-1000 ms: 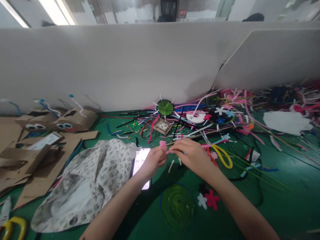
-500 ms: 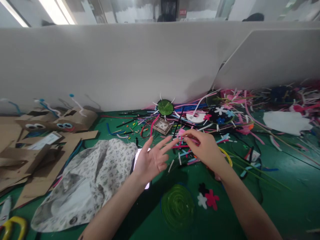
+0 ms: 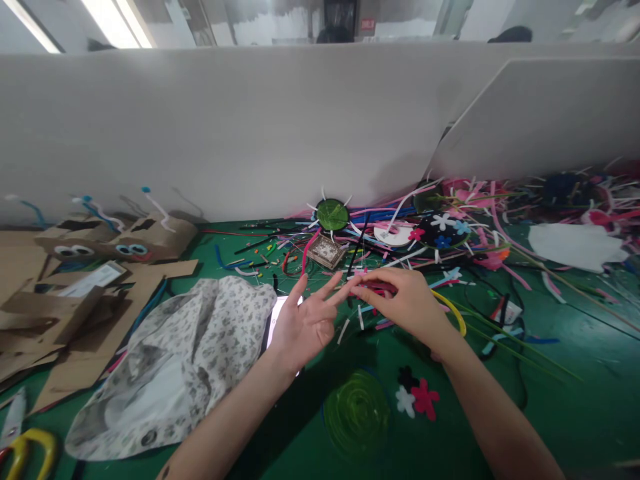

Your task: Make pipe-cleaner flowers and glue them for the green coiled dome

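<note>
1. Head view, centre of frame: the left hand [image 3: 303, 323] is spread wide, palm up, fingers splayed toward the upper right, holding nothing. It hovers over a lit phone [image 3: 280, 317], which lies partly beneath it.
2. Head view, just right of centre: the right hand [image 3: 405, 300] is curled narrow, its fingertips [image 3: 363, 290] pinched on a small pink piece [image 3: 361, 272] that is mostly hidden; they meet the left hand's outstretched fingertips.
3. Head view, upper centre to upper right: a heap of pipe cleaners [image 3: 450, 220] in many colours lies on the green table [image 3: 575, 373], just behind both hands.
4. Head view, lower centre: a green coiled disc [image 3: 356, 413] sits beside small felt flowers [image 3: 417, 397], near the right forearm.
5. Head view, lower left: a floral cloth [image 3: 170, 370] lies beside the phone; yellow-handled scissors [image 3: 25, 450] are at the lower left corner.
6. Head view, left edge: cardboard figures with googly eyes [image 3: 125, 243] stand against the white partition [image 3: 225, 133].
</note>
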{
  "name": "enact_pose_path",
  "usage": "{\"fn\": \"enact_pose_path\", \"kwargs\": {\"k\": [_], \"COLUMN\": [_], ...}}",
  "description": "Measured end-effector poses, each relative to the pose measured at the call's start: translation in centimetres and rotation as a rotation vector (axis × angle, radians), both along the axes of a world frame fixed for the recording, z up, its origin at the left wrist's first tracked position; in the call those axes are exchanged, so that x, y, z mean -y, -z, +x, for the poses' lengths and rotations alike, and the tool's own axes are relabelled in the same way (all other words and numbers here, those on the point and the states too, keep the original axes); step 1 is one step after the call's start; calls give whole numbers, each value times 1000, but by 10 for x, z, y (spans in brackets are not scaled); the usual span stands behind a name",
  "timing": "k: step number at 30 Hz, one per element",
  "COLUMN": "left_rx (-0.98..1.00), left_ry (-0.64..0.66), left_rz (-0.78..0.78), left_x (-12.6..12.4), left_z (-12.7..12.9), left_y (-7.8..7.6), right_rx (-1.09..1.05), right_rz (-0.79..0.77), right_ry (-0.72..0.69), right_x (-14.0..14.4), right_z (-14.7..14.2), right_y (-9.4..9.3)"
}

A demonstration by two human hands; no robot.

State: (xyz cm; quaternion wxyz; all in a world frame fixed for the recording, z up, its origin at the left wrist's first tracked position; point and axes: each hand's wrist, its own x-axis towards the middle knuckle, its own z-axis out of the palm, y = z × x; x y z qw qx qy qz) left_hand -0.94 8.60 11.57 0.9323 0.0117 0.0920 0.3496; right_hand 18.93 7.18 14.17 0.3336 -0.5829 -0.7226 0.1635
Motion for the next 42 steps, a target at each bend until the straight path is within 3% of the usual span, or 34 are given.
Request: {"fn": "enact_pose_path", "kwargs": {"k": [9, 15, 18, 20, 24, 27, 31, 36, 42], "left_rx": [15, -19, -126, -222, -416, -522, -640, -694, -722], "left_ry": [8, 15, 13, -10, -82, -122, -150, -127, -160], "left_rz": [-12, 64, 234, 446, 914, 1109, 1226, 1254, 1267], "left_x": [0, 0, -1, 0, 5, 9, 11, 12, 13], "left_z": [-1, -1, -1, 0, -2, -5, -7, -6, -7], "left_y": [0, -2, -1, 0, 3, 4, 5, 5, 6], "right_rx": [11, 23, 39, 57, 109, 152, 193, 197, 159], "right_rz": [-17, -61, -64, -87, -197, -208, -203, -142, -152], "right_ry": [0, -10, 11, -14, -184, -251, -248, -159, -240], "right_x": [-2, -3, -2, 0, 5, 8, 9, 6, 8], "right_z": [0, 5, 8, 8, 6, 3, 3, 5, -3], "right_y": [0, 0, -4, -8, -15, -16, -15, -13, -10]}}
